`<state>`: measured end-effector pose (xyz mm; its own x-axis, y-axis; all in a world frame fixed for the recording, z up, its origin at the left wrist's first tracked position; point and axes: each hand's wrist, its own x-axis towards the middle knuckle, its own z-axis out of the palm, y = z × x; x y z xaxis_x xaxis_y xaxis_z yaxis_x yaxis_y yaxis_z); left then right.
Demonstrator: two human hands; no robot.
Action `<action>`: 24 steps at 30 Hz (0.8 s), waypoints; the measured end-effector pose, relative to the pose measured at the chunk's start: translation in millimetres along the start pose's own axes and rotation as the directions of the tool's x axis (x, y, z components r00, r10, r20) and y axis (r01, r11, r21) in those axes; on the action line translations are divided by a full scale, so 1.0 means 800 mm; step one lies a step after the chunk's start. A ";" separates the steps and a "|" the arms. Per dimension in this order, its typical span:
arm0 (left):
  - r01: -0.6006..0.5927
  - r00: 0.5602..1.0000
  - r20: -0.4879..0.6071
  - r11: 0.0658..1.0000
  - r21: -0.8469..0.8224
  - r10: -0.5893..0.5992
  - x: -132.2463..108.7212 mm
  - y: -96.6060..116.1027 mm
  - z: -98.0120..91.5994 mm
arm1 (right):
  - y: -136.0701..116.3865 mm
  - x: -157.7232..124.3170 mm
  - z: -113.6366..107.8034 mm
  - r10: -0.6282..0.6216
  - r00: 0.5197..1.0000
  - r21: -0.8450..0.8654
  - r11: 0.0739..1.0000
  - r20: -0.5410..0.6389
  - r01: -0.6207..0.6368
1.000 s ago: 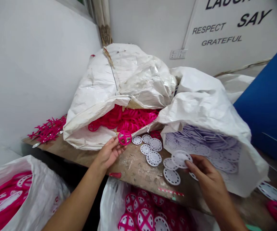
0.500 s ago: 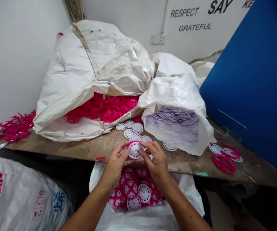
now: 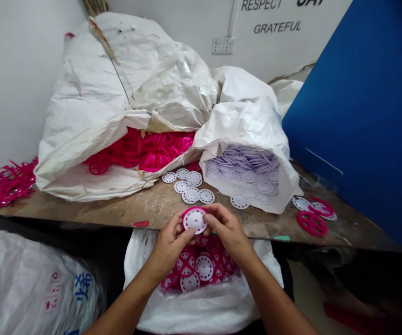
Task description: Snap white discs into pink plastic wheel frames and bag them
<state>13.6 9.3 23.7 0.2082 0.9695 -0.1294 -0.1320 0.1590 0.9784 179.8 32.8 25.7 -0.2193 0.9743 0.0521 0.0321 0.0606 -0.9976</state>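
Both my hands hold one white disc with a pink rim (image 3: 194,220) above the table's front edge. My left hand (image 3: 170,242) grips its lower left side, thumb on the white face. From the right, my right hand (image 3: 227,230) pinches the same disc between thumb and fingers. Below them, an open white sack (image 3: 201,314) holds many joined pink and white discs (image 3: 204,267). Several loose white discs (image 3: 190,195) lie on the table behind my hands. Pink wheel-shaped parts (image 3: 152,151) fill a large sack, and white discs (image 3: 256,179) fill another.
The wooden table (image 3: 117,214) runs across the view. Pink branched scraps (image 3: 8,184) lie at its left end, pink rings (image 3: 311,223) and white discs at its right. A blue panel (image 3: 364,121) stands at the right, another white sack (image 3: 29,279) at the lower left.
The pink rim now shows around more of the held disc, and my fingers have shifted on it. The whole view has moved, so the table and sacks appear higher and further left.
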 end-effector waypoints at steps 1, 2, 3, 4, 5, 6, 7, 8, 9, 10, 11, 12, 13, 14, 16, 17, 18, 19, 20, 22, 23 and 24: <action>0.031 0.999 0.017 1.000 -0.005 -0.031 -0.005 -0.003 0.000 | 0.003 -0.008 0.001 0.000 1.000 -0.026 1.000 0.020 0.000; 0.053 0.998 0.024 0.999 0.010 -0.054 -0.010 -0.007 0.000 | 0.006 -0.017 0.003 -0.007 0.999 -0.080 0.997 0.033 0.010; 0.073 0.997 0.023 0.997 0.036 -0.074 -0.016 -0.012 0.000 | 0.010 -0.026 0.006 -0.018 0.999 -0.145 0.989 0.039 0.024; 0.089 0.996 0.018 0.994 0.062 -0.091 -0.021 -0.016 0.000 | 0.013 -0.035 0.009 -0.031 0.999 -0.208 0.977 0.038 0.039; 0.106 0.994 0.010 0.991 0.087 -0.108 -0.026 -0.020 0.000 | 0.015 -0.042 0.011 -0.044 0.998 -0.259 0.964 0.039 0.053; 0.126 0.992 0.002 0.986 0.106 -0.127 -0.030 -0.023 0.000 | 0.017 -0.048 0.014 -0.053 0.998 -0.295 0.953 0.043 0.063; 0.146 0.989 0.005 0.982 0.117 -0.148 -0.033 -0.025 -0.002 | 0.017 -0.051 0.014 -0.056 0.997 -0.318 0.945 0.060 0.072; 0.164 0.985 0.029 0.979 0.123 -0.169 -0.036 -0.025 -0.004 | 0.017 -0.052 0.013 -0.057 0.994 -0.338 0.937 0.089 0.084; 0.176 0.980 0.072 0.976 0.128 -0.186 -0.037 -0.023 -0.009 | 0.016 -0.049 0.010 -0.061 0.990 -0.364 0.926 0.124 0.102; 0.179 0.972 0.125 0.973 0.147 -0.198 -0.037 -0.018 -0.015 | 0.014 -0.044 0.005 -0.070 0.986 -0.402 0.907 0.152 0.127; 0.169 0.964 0.170 0.967 0.188 -0.202 -0.036 -0.012 -0.022 | 0.013 -0.036 -0.003 -0.091 0.983 -0.454 0.878 0.158 0.154; 0.141 0.963 0.189 0.957 0.254 -0.192 -0.033 -0.004 -0.032 | 0.013 -0.026 -0.012 -0.121 0.984 -0.518 0.838 0.133 0.174; 0.097 0.971 0.174 0.935 0.340 -0.164 -0.027 0.005 -0.044 | 0.014 -0.016 -0.021 -0.160 0.983 -0.592 0.786 0.084 0.179; 0.044 0.986 0.124 0.898 0.437 -0.109 -0.019 0.014 -0.057 | 0.017 -0.005 -0.031 -0.200 0.979 -0.667 0.726 0.025 0.165; -0.049 0.996 -0.030 0.783 0.621 0.087 0.005 0.032 -0.086 | 0.029 0.014 -0.046 -0.245 0.969 -0.789 0.599 -0.024 0.132; -0.081 0.972 -0.106 0.721 0.688 0.210 0.021 0.040 -0.102 | 0.037 0.020 -0.052 -0.252 0.968 -0.834 0.536 -0.007 0.134; -0.102 0.930 -0.168 0.668 0.737 0.326 0.041 0.048 -0.118 | 0.045 0.024 -0.056 -0.254 0.967 -0.867 0.476 0.024 0.147; -0.109 0.870 -0.229 0.623 0.774 0.436 0.062 0.054 -0.133 | 0.054 0.026 -0.058 -0.265 0.963 -0.892 0.421 0.052 0.164; -0.100 0.829 -0.274 0.611 0.785 0.488 0.084 0.059 -0.148 | 0.063 0.026 -0.059 -0.292 0.954 -0.911 0.370 0.070 0.181; -0.075 0.768 -0.344 0.610 0.788 0.540 0.130 0.065 -0.174 | 0.077 0.024 -0.058 -0.385 0.918 -0.937 0.276 0.095 0.212; -0.061 0.750 -0.373 0.619 0.783 0.547 0.152 0.067 -0.184 | 0.081 0.023 -0.057 -0.435 0.893 -0.945 0.234 0.110 0.231; -0.050 0.736 -0.397 0.629 0.776 0.549 0.171 0.068 -0.192 | 0.084 0.021 -0.055 -0.480 0.868 -0.948 0.196 0.130 0.250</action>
<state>-114.0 179.5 34.4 -0.3038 0.8746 0.3779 0.6587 -0.0937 0.7465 221.4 63.2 -38.5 -0.3327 0.7880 0.5180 0.8760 0.4617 -0.1398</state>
